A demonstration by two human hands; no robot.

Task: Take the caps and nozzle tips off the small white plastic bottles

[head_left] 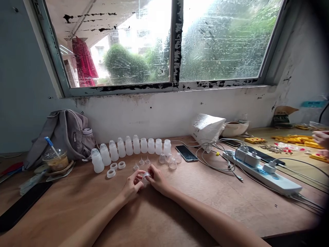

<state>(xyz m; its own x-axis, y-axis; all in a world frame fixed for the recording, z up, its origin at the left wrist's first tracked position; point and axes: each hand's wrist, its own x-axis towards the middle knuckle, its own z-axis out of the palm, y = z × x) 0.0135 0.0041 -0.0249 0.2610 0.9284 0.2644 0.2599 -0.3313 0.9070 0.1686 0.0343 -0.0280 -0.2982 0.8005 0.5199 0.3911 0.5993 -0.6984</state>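
Note:
My right hand pinches a white bottle collar ring between thumb and fingers, just above the table. Close against the ring's left side is my left hand, its fingers curved and its thumb apart from them. Beyond the hands lie clear bottle teats, upright on the table. Three loose white collar rings lie to the left. Several clear domed caps stand to the right. Behind is a curved row of frosted baby bottles: those on the left have domed tops, those on the right show open necks.
A phone, tangled cables and a power strip lie to the right. A backpack, a drink cup and a black case are left. Another person's hand shows at the right edge, near yellow parts.

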